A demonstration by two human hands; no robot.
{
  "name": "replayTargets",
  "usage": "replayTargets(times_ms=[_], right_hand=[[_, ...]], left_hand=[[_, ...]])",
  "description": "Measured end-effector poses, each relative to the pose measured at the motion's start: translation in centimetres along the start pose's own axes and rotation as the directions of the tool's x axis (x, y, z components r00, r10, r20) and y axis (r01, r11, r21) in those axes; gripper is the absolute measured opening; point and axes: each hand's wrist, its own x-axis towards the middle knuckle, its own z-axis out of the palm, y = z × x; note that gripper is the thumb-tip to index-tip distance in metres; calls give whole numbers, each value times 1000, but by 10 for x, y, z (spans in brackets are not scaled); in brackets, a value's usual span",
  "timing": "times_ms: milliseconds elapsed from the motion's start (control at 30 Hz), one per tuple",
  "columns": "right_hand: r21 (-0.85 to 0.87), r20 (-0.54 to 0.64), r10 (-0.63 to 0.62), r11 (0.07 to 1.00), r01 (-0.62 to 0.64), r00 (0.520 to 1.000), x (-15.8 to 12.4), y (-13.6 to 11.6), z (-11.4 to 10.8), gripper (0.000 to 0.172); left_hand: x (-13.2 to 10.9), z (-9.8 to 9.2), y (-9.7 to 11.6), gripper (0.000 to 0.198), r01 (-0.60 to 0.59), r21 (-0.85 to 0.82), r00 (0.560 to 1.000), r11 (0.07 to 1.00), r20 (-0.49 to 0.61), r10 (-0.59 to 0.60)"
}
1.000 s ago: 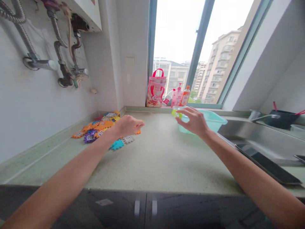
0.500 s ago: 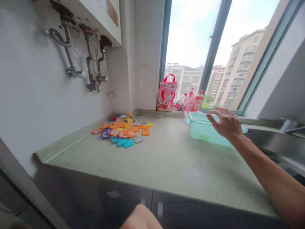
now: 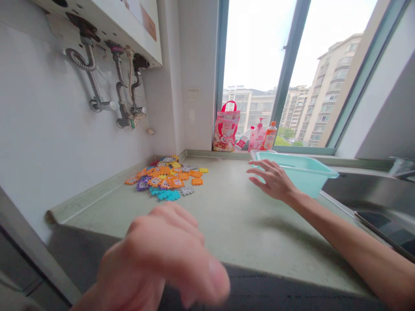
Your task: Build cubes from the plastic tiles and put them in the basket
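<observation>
My left hand (image 3: 155,255) is large and blurred in the near foreground, over the counter's front edge. Its thumb juts to the right, apart from loosely bent fingers, and nothing shows in it. Reaching in from the right, my right hand (image 3: 272,178) hovers with fingers spread and pointing left, in front of the turquoise plastic basin (image 3: 306,172). It covers part of the basin's left side and appears to hold nothing. At the back left of the counter lies a heap of notched plastic puzzle tiles (image 3: 165,178) in orange, blue, purple, yellow and grey.
Behind the counter (image 3: 223,216), a red-handled bag (image 3: 226,131), a white bottle (image 3: 244,138), a pink pump bottle (image 3: 258,137) and an orange-capped bottle (image 3: 270,136) stand or lean by the window. A steel sink (image 3: 363,190) borders the right side. Metal pipes (image 3: 94,82) hang on the left wall.
My left hand has risen from the bottom edge into fuller view. The right hand has moved left and slightly down, from over the basin to its front left.
</observation>
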Motion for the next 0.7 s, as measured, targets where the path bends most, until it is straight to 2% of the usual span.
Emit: replayTargets(times_ms=[33, 67, 100, 167, 200, 267, 333, 367, 467, 500, 533, 567, 700], right_hand=[[24, 35, -32, 999, 31, 999, -1, -4, 6, 29], [48, 66, -61, 997, 58, 996, -2, -8, 12, 29], [74, 91, -87, 994, 81, 992, -2, -11, 18, 30], [120, 126, -123, 987, 108, 984, -3, -15, 26, 31], [136, 136, -131, 984, 112, 982, -3, -16, 29, 31], [158, 147, -132, 981, 108, 980, -3, -18, 33, 31], [171, 157, -124, 981, 97, 980, -3, -18, 35, 30], [178, 165, -118, 980, 89, 979, -3, -18, 36, 31], [217, 204, -106, 974, 60, 973, -4, -19, 40, 31], [239, 220, -106, 970, 51, 970, -5, -20, 42, 31], [266, 236, -108, 963, 43, 966, -5, -21, 43, 30], [294, 249, -111, 955, 34, 962, -5, -23, 43, 30], [396, 297, -126, 918, -2, 947, -3, -29, 41, 29]], left_hand=[[27, -3, -18, 49, -45, -96, 983, 994, -184, 26], [55, -8, -40, 38, 10, -114, 982, 993, -187, -31], [80, -17, -64, 28, 9, -60, 977, 998, -211, -22], [115, -39, -118, 29, 99, 222, 989, 970, -129, -71], [123, -51, -146, 33, 142, 344, 990, 928, -74, -124], [120, -75, -198, 44, 252, 512, 959, 821, -19, -283], [100, -96, -238, 56, 344, 660, 897, 667, -21, -442], [88, -104, -253, 58, 361, 721, 852, 592, 3, -524], [64, -125, -273, 49, 310, 812, 630, 495, 215, -746], [61, -130, -274, 47, 317, 817, 565, 482, 245, -788], [60, -136, -274, 48, 340, 817, 522, 466, 249, -816], [61, -141, -272, 51, 369, 814, 498, 448, 233, -835], [67, -162, -268, 57, 421, 842, 465, 337, 119, -877]])
